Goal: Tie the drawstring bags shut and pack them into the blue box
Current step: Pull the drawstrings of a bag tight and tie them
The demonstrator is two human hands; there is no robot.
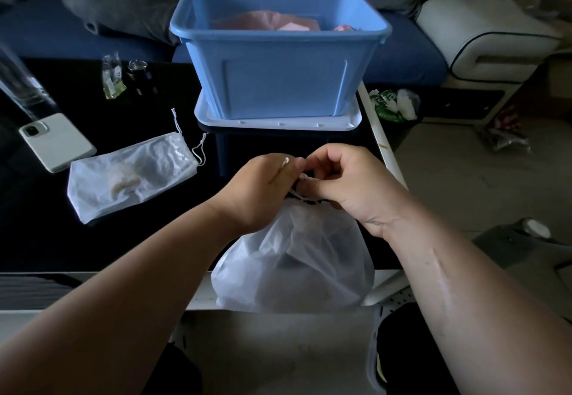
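Looking down through the head camera, I see both hands working at the gathered neck of a white drawstring bag [294,258]. It stands at the near edge of the table [123,239], toward its right corner, with its bottom bulging over that edge. The left hand [263,190] pinches the white drawstring [285,161] between thumb and fingertips, and an end of it pokes up just above the knuckles. The right hand [349,184] meets it fingertip to fingertip, its fingers curled round the same cord where it loops across the bag's neck. A second drawstring bag [133,174] lies flat to the left of the hands, near the middle of the table, its cords lying loose toward the far edge. The blue box [278,63] sits at the far edge on the right side, resting on its lid [278,123], with pink items [266,19] inside. A white phone [57,142] lies face down near the left edge.
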